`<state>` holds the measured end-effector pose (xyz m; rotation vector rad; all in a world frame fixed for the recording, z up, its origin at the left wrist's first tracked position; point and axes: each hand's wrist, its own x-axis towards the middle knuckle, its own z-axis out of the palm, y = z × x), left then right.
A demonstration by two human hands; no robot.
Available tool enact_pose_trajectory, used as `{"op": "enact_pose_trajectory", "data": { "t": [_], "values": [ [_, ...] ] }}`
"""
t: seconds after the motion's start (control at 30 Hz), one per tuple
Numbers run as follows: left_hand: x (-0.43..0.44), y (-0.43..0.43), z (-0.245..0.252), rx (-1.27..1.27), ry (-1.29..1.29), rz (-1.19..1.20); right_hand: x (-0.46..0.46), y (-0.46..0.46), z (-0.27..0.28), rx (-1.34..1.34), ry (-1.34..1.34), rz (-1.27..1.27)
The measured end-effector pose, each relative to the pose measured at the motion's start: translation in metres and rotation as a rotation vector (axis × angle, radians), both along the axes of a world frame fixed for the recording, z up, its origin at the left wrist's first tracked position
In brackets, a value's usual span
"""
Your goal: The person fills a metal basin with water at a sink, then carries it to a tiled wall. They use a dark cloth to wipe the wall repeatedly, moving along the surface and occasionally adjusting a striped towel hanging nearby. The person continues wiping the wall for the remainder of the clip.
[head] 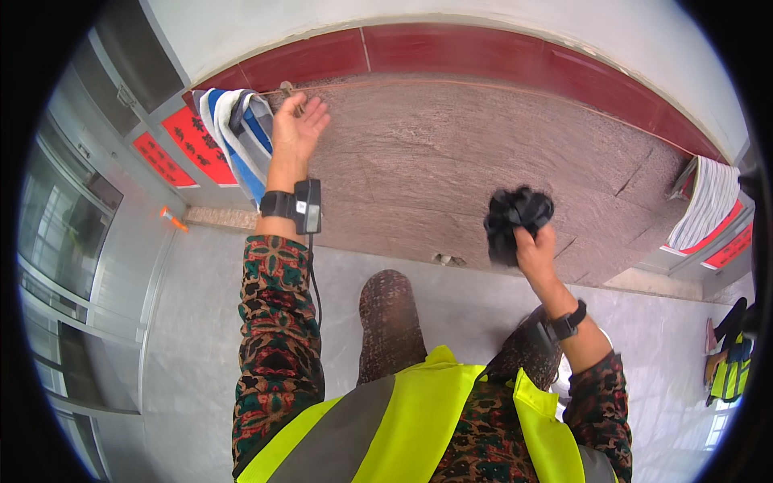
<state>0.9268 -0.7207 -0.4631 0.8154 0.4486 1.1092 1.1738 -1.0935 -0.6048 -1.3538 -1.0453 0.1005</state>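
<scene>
My right hand grips a bunched black item, perhaps cloth or gloves, in front of the stone-textured wall panel. The item is blurred, so its exact kind is unclear. Raised at the upper left, my left hand has its palm turned up and its fingers apart. Just beyond its thumb is a small brown peg-like piece near an orange cord strung across the wall. A blue, white and grey striped towel hangs from the cord beside that hand.
A white-and-grey striped cloth hangs at the cord's right end. Grey doors with red paper banners stand to the left. An orange-handled object is by the wall's base. At far right is a person in a yellow vest.
</scene>
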Motion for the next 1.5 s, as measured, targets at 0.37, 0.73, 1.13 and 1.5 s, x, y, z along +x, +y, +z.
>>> {"op": "enact_pose_trajectory", "data": {
  "t": [0.37, 0.73, 1.13, 1.5],
  "values": [
    [-0.039, 0.026, 0.006, 0.13, -0.179, -0.313, 0.02, 0.166, 0.076, 0.225, -1.184, -0.402],
    [-0.052, 0.019, 0.019, 0.296, -0.185, -0.363, -0.087, 0.318, 0.126, 0.272, -1.537, 0.003],
    [-0.086, 0.064, -0.009, 0.287, -0.154, -0.462, 0.121, 0.149, 0.087, 0.045, -1.491, 0.031],
    [-0.083, 0.059, -0.016, 0.066, 0.071, -0.127, 0.242, 0.063, 0.056, 0.427, -0.28, -0.89]
  ]
}}
